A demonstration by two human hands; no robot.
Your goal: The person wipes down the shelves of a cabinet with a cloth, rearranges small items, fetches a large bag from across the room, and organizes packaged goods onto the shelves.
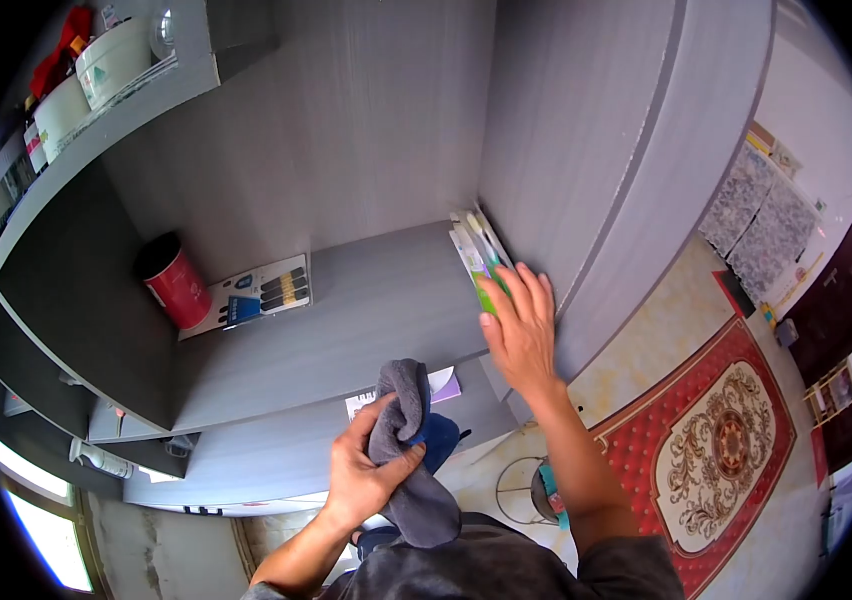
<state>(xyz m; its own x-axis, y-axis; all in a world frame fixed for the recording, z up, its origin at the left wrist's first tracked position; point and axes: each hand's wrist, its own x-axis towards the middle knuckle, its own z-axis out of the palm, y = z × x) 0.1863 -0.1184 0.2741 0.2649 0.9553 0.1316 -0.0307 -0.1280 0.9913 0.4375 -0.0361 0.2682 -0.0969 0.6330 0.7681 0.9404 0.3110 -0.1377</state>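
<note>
A grey cloth hangs bunched in my left hand, with thumb and fingers closed around its upper part in front of the shelf. Out to the right, my right hand has its fingers stretched out over the near end of a toothbrush pack. This white and green pack lies in the shelf's right corner, against the side panel, and my fingers partly cover it. The grey shelf board runs along beneath it.
A red cylindrical container stands at the shelf's left, beside a flat card-backed pack. White pots sit on the upper left shelf. Papers lie on the lower surface. A red patterned rug covers the floor at right.
</note>
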